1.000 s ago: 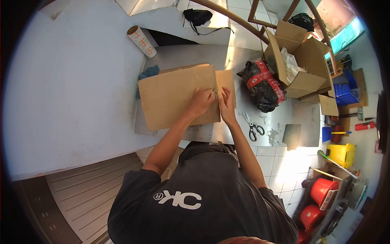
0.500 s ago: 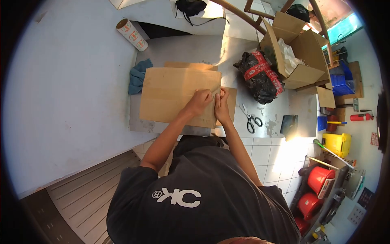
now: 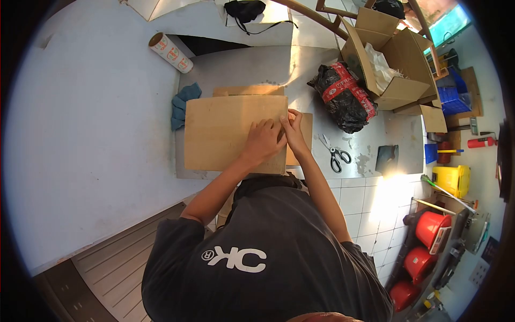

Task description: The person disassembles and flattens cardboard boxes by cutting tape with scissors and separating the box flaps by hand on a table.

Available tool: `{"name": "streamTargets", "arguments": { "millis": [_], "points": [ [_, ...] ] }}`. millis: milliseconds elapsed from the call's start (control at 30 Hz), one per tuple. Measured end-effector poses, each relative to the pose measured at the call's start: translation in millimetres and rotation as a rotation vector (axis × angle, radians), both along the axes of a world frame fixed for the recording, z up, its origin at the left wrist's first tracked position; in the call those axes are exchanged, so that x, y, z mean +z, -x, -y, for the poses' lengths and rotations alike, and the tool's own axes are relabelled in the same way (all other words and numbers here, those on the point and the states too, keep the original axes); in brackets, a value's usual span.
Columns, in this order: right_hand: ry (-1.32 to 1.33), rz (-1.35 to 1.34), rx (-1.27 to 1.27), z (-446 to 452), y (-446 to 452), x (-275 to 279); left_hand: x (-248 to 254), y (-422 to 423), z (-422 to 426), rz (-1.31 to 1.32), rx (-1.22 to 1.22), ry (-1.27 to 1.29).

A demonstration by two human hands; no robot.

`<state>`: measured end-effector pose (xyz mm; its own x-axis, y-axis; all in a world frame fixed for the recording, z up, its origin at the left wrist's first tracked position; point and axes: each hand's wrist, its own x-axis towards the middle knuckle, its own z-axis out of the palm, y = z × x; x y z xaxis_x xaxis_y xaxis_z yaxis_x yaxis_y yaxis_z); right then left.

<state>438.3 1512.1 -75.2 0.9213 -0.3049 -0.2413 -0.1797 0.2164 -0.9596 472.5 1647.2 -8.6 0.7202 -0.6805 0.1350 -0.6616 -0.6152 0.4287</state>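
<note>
A closed cardboard box [image 3: 217,131] lies on the metal table in front of me, with its flaps out at the far and right sides. My left hand [image 3: 263,142] rests on its top near the right edge, fingers laid out over the cardboard. At that same edge, my right hand [image 3: 294,133] grips the box, thumb on top and fingers at the side. The two hands nearly meet. To their right are black-handled scissors [image 3: 336,154] and a parcel in black plastic with red tape [image 3: 346,96].
An open cardboard box [image 3: 402,59] with white wrapping inside stands at the back right. On the left are a blue cloth [image 3: 185,104] and a roll of printed tape or film [image 3: 170,52]. A dark flat piece [image 3: 387,159] lies near the table's right front.
My left hand has gone from a fist to fingers laid out on the box. My right hand stays at the edge. The view has shifted slightly.
</note>
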Motion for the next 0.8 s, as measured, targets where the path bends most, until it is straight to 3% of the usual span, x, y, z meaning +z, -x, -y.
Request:
{"name": "streamTargets", "arguments": {
  "millis": [233,300,367,467,633,800],
  "points": [
    [-0.038,-0.159,0.072,7,5,-4,-16,-11,-6,0.149,-0.11,-0.153],
    [-0.056,-0.099,-0.05,3,7,-10,-19,-23,-6,0.175,-0.141,-0.189],
    [-0.047,-0.035,-0.012,-3,19,-10,-18,-37,-12,0.018,-0.357,-0.124],
    [0.002,0.042,0.019,-12,31,-5,-20,-50,-19,-0.16,-0.427,-0.03],
    [-0.026,0.074,0.059,-9,33,-8,-16,-49,-22,-0.188,-0.441,0.003],
    [0.167,0.147,0.011,-17,29,-18,-20,-44,-16,-0.143,-0.398,0.005]
  ]
}}
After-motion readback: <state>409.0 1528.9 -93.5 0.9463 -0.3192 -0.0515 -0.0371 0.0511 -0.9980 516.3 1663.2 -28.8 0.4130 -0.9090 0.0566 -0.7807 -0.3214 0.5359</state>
